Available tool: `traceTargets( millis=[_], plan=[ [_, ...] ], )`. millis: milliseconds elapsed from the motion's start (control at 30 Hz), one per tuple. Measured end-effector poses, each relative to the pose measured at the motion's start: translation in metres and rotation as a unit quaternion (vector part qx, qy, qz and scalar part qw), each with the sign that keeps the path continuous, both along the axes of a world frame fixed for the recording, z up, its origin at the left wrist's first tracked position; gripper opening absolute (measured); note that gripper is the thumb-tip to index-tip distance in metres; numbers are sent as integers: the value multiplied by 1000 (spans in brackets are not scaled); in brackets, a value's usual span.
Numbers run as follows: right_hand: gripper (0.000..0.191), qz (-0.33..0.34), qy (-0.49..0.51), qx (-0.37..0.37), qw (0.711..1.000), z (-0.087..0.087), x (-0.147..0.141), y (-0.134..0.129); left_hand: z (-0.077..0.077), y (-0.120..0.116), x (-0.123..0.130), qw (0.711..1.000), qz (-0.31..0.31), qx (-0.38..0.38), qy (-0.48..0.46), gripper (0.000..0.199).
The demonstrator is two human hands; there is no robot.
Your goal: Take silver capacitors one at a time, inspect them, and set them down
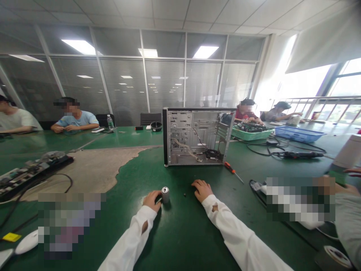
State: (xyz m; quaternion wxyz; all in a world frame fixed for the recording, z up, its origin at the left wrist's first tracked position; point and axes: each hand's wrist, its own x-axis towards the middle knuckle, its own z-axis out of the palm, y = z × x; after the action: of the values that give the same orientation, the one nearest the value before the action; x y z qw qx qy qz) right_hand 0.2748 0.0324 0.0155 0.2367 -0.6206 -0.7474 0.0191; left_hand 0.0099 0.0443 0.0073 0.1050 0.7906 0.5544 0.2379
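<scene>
My left hand [152, 200] is at the left side of a small silver metal can [166, 195] standing upright on the table. Its fingers curl against the can; the far side of the grip is hidden. My right hand [202, 190] lies palm down on the table, fingers stretched out, with nothing visible in it. Between the hands lies a tiny dark piece [184, 194], too small to name. Beyond them stands an open computer case [194, 137], with loose cables and a dark part inside. A screwdriver [233, 171] with an orange and black handle lies by the case's right corner.
A power strip [296, 203], partly blurred, is to the right near another person's arm [348, 214]. Green [251, 134] and blue baskets [299, 133] stand farther right, among black cables. A long dark tray of parts [36, 173] lies left. Several people sit around the table.
</scene>
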Motion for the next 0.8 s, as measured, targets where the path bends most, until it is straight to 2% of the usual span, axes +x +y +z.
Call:
traceTargets(
  millis=[100,167,233,333,433,600,700,800],
  plan=[
    [34,-4,18,23,1000,8,-3,-6,2,-1,-1,1000,-19,8,-3,39],
    [34,20,67,64,996,13,-12,-16,3,-2,-1,999,-37,13,-9,36],
    [40,89,136,94,982,17,-27,-31,5,-5,2,997,-75,22,-19,31],
    [59,209,186,83,957,22,-52,-58,7,-15,13,985,-168,42,-25,22],
    [56,256,182,65,947,27,-67,-81,9,-28,27,970,-238,55,4,15],
    [45,221,193,70,954,26,-55,-109,12,-45,42,960,-273,53,22,20],
    [44,169,193,67,964,17,-29,-134,15,-46,43,960,-276,46,16,19],
    [45,77,167,68,981,4,10,-169,17,-45,42,960,-278,42,13,19]
  ],
)
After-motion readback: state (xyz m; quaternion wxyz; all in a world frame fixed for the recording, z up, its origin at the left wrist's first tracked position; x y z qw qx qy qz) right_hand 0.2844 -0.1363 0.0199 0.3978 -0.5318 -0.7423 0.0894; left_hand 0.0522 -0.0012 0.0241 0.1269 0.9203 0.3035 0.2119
